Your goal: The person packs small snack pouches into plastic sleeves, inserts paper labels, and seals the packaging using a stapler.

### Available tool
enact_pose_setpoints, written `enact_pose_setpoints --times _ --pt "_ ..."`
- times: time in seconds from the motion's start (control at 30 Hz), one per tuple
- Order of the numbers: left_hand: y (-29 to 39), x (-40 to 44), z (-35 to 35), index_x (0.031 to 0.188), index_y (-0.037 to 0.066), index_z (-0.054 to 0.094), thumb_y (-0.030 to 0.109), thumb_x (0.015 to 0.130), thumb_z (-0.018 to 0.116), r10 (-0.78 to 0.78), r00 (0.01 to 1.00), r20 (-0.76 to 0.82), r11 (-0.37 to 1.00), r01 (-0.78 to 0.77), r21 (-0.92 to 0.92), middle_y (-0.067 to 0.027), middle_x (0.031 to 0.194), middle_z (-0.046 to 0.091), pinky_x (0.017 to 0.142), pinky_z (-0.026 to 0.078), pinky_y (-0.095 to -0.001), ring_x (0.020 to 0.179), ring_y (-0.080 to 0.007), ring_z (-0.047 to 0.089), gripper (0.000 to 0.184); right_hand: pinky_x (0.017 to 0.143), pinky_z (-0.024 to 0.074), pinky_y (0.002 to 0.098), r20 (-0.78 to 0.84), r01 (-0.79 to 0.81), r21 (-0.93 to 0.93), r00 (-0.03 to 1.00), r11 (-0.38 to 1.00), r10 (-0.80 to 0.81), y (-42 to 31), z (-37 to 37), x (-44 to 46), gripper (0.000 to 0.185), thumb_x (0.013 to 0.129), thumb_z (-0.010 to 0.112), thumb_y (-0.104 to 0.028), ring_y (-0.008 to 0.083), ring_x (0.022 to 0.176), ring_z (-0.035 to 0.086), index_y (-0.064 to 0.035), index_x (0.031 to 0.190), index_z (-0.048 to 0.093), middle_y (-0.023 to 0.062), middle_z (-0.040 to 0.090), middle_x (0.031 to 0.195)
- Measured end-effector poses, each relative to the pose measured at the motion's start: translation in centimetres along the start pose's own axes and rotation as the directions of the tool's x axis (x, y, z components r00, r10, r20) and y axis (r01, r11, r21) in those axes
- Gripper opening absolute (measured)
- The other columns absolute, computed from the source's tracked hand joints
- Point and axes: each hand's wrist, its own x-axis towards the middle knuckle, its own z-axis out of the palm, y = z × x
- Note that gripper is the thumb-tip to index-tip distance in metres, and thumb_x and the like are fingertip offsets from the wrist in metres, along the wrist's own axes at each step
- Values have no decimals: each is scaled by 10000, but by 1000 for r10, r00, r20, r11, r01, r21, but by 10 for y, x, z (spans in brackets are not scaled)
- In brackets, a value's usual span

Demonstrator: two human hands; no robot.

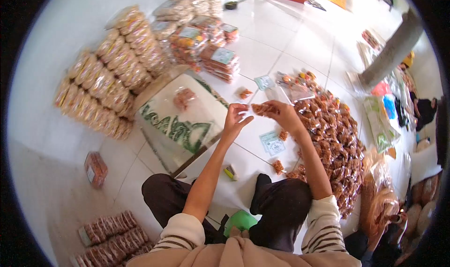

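My right hand [276, 112] has its fingers closed round a small packet of brown snack [260, 108]. Close by on its left, my left hand [238, 118] has thumb and fingers apart, with nothing between them. Under and left of it is a low board [218, 108] with a green pattern, and a packet of reddish snack [184, 99] lies on it in clear plastic. A large heap of small brown packets [335, 145] spreads to the right of my right forearm. Blue-green labels [273, 143] rest on the tiles below my hands.
Stacked snack packs [105, 82] stand along the left wall, with bagged packs [220, 61] behind the board. A green cutter [230, 172] lies near my knees. At the right are a grey pillar [389, 51], plastic bags [380, 122] and another person's hand [396, 218].
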Motion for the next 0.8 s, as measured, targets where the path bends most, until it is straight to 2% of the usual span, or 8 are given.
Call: enact_pose_setpoints --times 0.07,0.17,0.23,0.43,0.5,0.53,0.6,0.8 --pt "13 -13 -41 1100 75 419 215 711 706 115 991 -70 941 -86 327 -62 1077 473 914 336 -384 1040 -198 446 504 669 483 305 -20 -7 -24 1000 1000 6 -32 5 9 282 770 627 -141 190 728 623 -4 1011 581 130 642 836" --pt "15 -48 -92 1162 73 390 305 688 712 185 971 -149 826 -71 559 -103 1147 428 943 303 -417 1110 -227 394 618 685 496 265 -35 -13 240 999 971 22 -51 24 10 305 797 593 -109 168 776 627 63 1041 530 135 640 851" --pt "2 -73 -117 1210 71 363 406 652 713 364 925 -112 573 -127 810 -130 1172 398 953 257 -449 1143 -283 344 739 719 506 270 -21 -51 445 998 894 68 -65 36 0 323 835 554 -117 200 827 622 88 1076 489 156 614 927" --pt "-12 -125 -97 1186 116 359 314 578 744 262 953 -150 405 33 914 -138 1241 292 920 206 -551 1178 -324 266 746 862 449 346 -326 111 901 812 420 485 -64 149 -61 272 866 515 -133 213 976 550 22 1083 463 116 532 1072" --pt "-16 -128 -94 1103 125 388 205 612 708 215 959 -186 360 99 928 -124 1236 287 920 222 -561 1175 -330 257 591 849 450 333 -135 63 988 806 143 576 -26 189 -74 246 854 464 -55 196 955 549 17 1089 471 95 541 1062" --pt "-19 -129 -95 1103 125 388 205 612 708 206 959 -194 361 110 926 -124 1236 287 920 222 -561 1175 -330 257 591 834 460 334 -72 25 997 666 74 742 -7 210 -75 258 846 437 -27 205 940 553 22 1095 487 102 546 1055" --pt "-22 -124 -98 1037 128 429 161 646 674 303 939 -162 333 56 941 -122 1184 328 900 269 -517 1122 -332 304 463 899 440 364 -1 -35 999 575 26 818 8 230 -82 291 852 405 -45 233 1018 522 36 1126 461 131 531 1094" --pt "-17 -111 -93 843 108 516 147 715 636 357 910 -211 340 84 937 -107 1011 415 828 300 -434 962 -290 384 180 892 439 354 164 -194 981 737 -27 655 24 241 -86 301 848 422 -12 233 988 542 52 1139 466 129 532 1096"
